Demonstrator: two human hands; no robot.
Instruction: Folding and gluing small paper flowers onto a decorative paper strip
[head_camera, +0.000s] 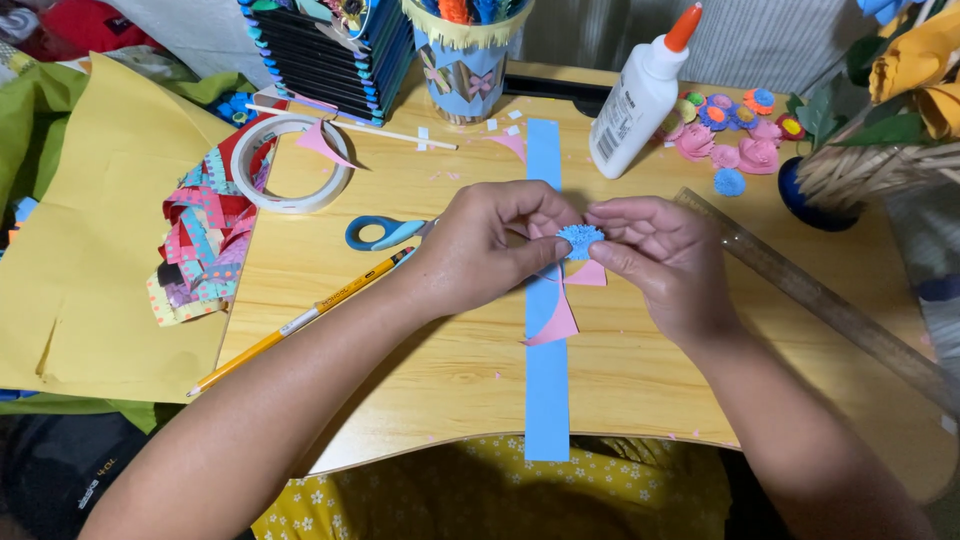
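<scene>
At centre frame, the left hand (480, 250) and right hand (655, 255) pinch a small blue fringed paper flower (580, 238) between closed fingertips. It sits above a long blue paper strip (546, 390) on the wooden table (420, 330), glue bottle (638, 100) upper right.

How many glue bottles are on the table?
1. The white glue bottle with an orange cap stands at the back of the table, right of the blue paper strip. Others may be hidden.
</scene>
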